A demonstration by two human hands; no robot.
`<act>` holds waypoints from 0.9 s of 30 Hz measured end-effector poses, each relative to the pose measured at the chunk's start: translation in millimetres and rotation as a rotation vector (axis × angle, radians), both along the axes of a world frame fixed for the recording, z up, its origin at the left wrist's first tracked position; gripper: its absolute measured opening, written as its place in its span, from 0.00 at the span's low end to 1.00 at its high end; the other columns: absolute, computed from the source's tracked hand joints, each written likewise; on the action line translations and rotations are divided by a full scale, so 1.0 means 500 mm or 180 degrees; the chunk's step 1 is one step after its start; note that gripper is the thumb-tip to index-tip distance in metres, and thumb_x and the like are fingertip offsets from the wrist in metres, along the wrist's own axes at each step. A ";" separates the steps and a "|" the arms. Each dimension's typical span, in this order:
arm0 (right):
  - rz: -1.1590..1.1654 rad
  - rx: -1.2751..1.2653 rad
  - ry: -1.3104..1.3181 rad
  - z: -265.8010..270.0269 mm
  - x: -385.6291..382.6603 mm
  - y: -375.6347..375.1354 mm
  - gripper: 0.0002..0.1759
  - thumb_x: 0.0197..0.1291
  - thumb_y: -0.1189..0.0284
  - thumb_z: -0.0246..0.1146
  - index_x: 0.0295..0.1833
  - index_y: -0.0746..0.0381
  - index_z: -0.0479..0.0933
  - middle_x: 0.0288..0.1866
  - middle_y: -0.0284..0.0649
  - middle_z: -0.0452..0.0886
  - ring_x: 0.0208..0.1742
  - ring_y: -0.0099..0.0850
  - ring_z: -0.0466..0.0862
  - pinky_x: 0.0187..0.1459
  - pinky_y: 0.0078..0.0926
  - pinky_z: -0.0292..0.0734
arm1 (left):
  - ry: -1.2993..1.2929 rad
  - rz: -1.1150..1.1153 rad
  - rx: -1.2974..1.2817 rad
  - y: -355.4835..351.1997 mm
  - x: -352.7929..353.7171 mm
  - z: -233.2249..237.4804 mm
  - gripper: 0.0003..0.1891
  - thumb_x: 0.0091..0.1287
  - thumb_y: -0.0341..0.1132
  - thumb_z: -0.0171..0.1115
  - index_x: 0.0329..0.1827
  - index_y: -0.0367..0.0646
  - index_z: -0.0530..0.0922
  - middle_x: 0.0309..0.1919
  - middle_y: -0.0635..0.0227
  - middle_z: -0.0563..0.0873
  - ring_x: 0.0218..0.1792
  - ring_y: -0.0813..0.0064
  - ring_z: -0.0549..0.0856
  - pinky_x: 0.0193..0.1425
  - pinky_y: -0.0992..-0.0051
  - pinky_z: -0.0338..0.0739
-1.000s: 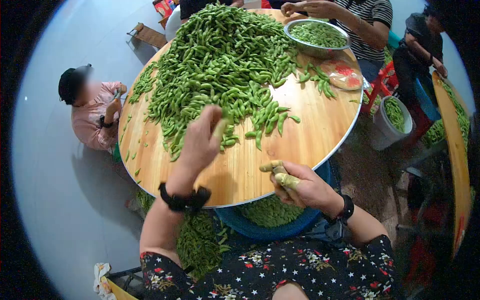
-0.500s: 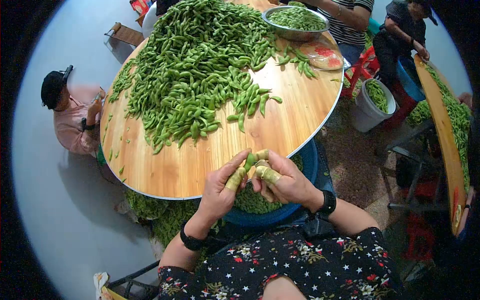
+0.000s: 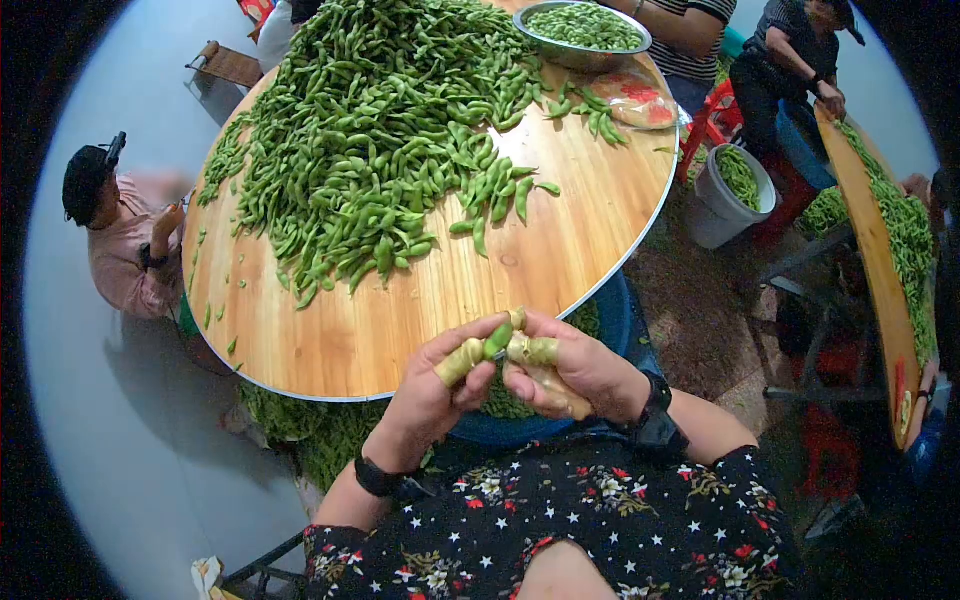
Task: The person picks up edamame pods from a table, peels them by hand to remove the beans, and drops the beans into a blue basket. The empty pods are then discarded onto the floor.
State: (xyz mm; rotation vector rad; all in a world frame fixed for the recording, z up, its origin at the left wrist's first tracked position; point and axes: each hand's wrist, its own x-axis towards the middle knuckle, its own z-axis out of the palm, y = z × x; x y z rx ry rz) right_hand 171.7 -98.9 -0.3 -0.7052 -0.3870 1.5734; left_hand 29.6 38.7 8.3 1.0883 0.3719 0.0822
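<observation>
While I monitor the head view, I read both bare hands close together at the near edge of a round wooden table (image 3: 580,240). The left hand (image 3: 425,385) grasps one green soybean pod (image 3: 497,341) between its wrapped thumb and its index finger; the pod is tilted, with its upper end leaning toward the right hand (image 3: 590,375). I see that hand's fingers curled, with a yellowish wrap (image 3: 535,349) on the thumb, which is at the pod's right side. I cannot tell whether the right hand also clamps the pod, nor what its palm encloses.

A large heap of soybean pods (image 3: 360,160) covers the far left part of the tabletop, well apart from the hands. At the far edge I locate a metal bowl (image 3: 578,57) filled with shelled green beans (image 3: 585,25); just beside it, nearer the wearer, lies a flat package with a red pattern (image 3: 640,100). Below the near edge, a blue basin (image 3: 616,310) is partly hidden by the hands. On the floor to the right, I note a white bucket (image 3: 712,212) holding green pods. At the table's left side sits a co-worker in a pink top (image 3: 125,250).
</observation>
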 end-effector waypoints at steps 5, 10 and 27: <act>0.0029 -0.0296 -0.0235 0.002 0.013 0.009 0.11 0.73 0.64 0.48 0.53 0.59 0.65 0.27 0.35 0.77 0.14 0.21 0.71 0.13 0.16 0.66 | 0.0111 0.0232 0.1289 -0.002 0.005 -0.006 0.21 0.70 0.32 0.58 0.65 0.38 0.71 0.30 0.71 0.81 0.21 0.82 0.74 0.24 0.83 0.69; -0.0024 -0.0511 -0.0548 0.020 0.010 0.022 0.11 0.73 0.64 0.47 0.52 0.59 0.65 0.28 0.35 0.77 0.16 0.23 0.74 0.15 0.18 0.68 | -0.1202 0.0935 0.4970 0.004 0.020 -0.019 0.16 0.62 0.25 0.61 0.54 0.38 0.76 0.30 0.57 0.82 0.26 0.62 0.81 0.28 0.70 0.76; -0.0910 0.0481 -0.4567 0.006 0.027 0.028 0.17 0.57 0.67 0.66 0.43 0.67 0.71 0.30 0.49 0.73 0.32 0.46 0.78 0.34 0.39 0.72 | -0.0231 0.0646 0.4147 -0.023 0.001 -0.036 0.12 0.62 0.21 0.54 0.49 0.35 0.75 0.35 0.49 0.81 0.38 0.49 0.82 0.43 0.63 0.77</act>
